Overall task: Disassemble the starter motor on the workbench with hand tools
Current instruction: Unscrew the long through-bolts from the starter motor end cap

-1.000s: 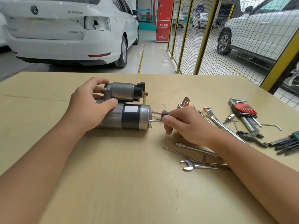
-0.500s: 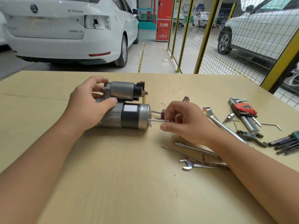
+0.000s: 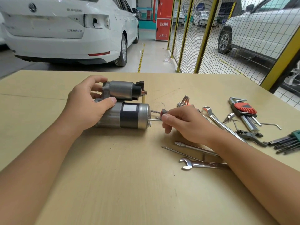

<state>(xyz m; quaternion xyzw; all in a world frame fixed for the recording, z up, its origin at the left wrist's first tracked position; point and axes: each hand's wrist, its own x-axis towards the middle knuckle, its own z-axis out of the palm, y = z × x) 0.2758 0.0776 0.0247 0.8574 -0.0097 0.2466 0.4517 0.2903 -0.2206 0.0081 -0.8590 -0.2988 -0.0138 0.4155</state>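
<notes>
The starter motor (image 3: 129,116) lies on its side on the wooden workbench (image 3: 113,176), its solenoid (image 3: 121,90) on the far side. My left hand (image 3: 86,106) grips its left end, thumb across the housing. My right hand (image 3: 183,122) holds a screwdriver (image 3: 163,112) with a red and black handle, its shaft against the motor's right end cap. Just below the shaft, a long through bolt (image 3: 155,120) sticks out of the cap towards my fingers.
Tools lie to the right: an open-end spanner (image 3: 199,164), two loose rods (image 3: 193,147), a long ring spanner (image 3: 217,120), a red hex key set (image 3: 245,109), a green hex key set (image 3: 289,143), a socket bit (image 3: 228,117). A wire fence and parked cars stand beyond.
My right hand rolled over the screwdriver handle and came back, turning the tool. The through bolt now sticks out slightly further. My left hand stayed put.
</notes>
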